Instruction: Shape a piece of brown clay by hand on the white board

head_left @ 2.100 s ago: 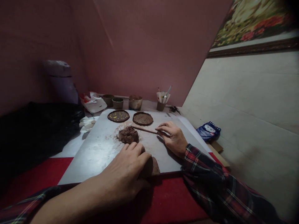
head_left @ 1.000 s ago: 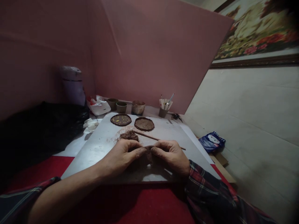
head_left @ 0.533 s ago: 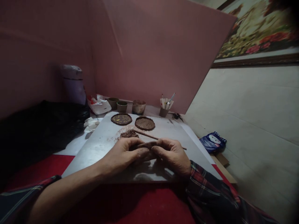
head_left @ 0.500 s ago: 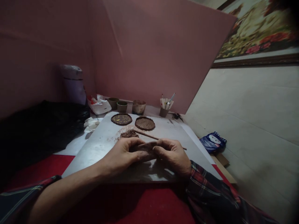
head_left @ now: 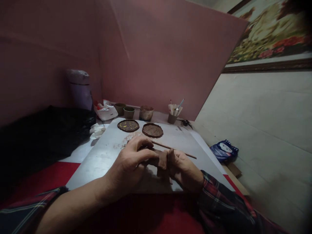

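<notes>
Between both hands, above the near part of the grey board (head_left: 97,169), is a flat piece of brown clay (head_left: 161,159). My left hand (head_left: 133,159) is closed on its left side, thumb on the near face. At the right end my right hand (head_left: 184,170) pinches the clay, its thumb raised along the edge. Behind the hands a thin brown stick (head_left: 180,151) lies slantwise on the board. Farther back are two round, rimmed clay discs: one disc with yellow specks (head_left: 128,125), the other a plain rough brown disc (head_left: 152,130).
Along the back stand two small cups (head_left: 129,112), a stained bowl (head_left: 146,113) and a pot of brushes and tools (head_left: 173,117). A black bag (head_left: 48,136) and crumpled white tissue (head_left: 97,130) are at left. A blue packet (head_left: 224,150) lies at right, by the wall.
The clay piece has been turned between my hands. My right thumb has come up at its right end, and my left hand now covers the crumbled clay heap.
</notes>
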### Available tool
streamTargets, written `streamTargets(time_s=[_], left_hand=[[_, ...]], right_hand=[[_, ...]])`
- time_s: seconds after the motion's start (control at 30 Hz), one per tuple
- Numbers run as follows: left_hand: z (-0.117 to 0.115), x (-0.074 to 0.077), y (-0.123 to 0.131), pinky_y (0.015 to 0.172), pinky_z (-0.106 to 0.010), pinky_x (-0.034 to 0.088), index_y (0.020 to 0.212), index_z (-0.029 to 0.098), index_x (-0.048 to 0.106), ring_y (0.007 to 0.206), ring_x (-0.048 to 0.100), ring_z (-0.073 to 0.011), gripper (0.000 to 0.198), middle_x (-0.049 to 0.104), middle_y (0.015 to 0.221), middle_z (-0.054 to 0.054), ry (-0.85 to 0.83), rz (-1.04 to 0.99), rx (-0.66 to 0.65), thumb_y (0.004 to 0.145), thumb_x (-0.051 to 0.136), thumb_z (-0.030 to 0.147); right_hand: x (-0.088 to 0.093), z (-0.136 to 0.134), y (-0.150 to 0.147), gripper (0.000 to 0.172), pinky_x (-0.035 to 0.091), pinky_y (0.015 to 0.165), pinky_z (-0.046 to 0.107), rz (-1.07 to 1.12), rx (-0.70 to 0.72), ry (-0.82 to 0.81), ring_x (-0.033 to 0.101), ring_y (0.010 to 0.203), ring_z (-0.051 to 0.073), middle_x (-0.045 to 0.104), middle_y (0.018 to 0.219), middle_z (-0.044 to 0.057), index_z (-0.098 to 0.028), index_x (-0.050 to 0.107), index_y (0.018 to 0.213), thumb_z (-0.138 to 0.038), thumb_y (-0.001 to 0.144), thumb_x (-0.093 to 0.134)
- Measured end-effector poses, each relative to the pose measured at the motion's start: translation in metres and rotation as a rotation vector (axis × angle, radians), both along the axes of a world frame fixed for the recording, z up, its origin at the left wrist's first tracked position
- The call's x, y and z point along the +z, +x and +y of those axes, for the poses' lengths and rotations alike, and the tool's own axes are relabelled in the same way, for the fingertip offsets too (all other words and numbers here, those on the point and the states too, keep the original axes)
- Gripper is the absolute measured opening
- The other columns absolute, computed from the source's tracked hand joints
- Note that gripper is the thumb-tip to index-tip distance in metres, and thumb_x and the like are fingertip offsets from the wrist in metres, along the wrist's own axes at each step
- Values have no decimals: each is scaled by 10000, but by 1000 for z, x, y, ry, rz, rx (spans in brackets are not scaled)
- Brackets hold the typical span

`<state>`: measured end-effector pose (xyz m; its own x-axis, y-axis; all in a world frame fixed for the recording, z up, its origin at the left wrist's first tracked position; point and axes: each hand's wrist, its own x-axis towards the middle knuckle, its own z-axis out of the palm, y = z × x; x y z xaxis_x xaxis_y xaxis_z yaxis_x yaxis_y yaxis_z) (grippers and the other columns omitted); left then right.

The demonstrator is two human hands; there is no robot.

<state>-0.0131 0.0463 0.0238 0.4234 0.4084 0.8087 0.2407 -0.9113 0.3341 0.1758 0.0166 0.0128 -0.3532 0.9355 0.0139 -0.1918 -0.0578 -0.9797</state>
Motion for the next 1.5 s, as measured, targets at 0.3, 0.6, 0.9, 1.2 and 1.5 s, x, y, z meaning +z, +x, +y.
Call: streamTargets(time_s=[0.3,0.6,0.9,1.2,1.5], left_hand=[[-2,7,-1,1003,-426,436,1196,234,601,1175,493,-267,540,555,1257,-101,-358,90,-162,673,728,186],[-1,13,3,725,-309,514,1053,152,635,860,646,-215,415,699,949,-78,-1159,-135,-299,662,744,232],[-1,6,3,717,-286,507,1033,162,644,836,642,-191,456,691,917,-51,-1239,-174,-330,605,794,205],[-3,6,3,662,-260,489,1042,160,644,766,624,-170,458,678,871,-42,-1198,-125,-312,616,789,250],[-5,11,3,654,-254,490,1025,141,652,780,624,-179,382,672,842,-54,-1160,-114,-259,687,726,304]], right_hand=[[6,-2,1,362,397,422,165,23,-115,-61,506,472,55,618,657,-3,-129,655,879,-419,702,778],[-1,-1,4,522,383,434,188,-43,-78,-2,495,461,63,612,625,16,-117,648,816,-636,766,616],[4,-4,-1,394,401,526,194,-260,-179,94,529,561,75,646,674,8,-136,640,766,-513,712,740],[6,-6,-3,423,364,501,195,-370,-208,168,482,553,74,574,620,-18,-148,581,695,-549,716,715],[3,-6,0,491,377,478,206,-364,-159,171,472,517,78,566,618,-10,-150,599,760,-638,798,564]])
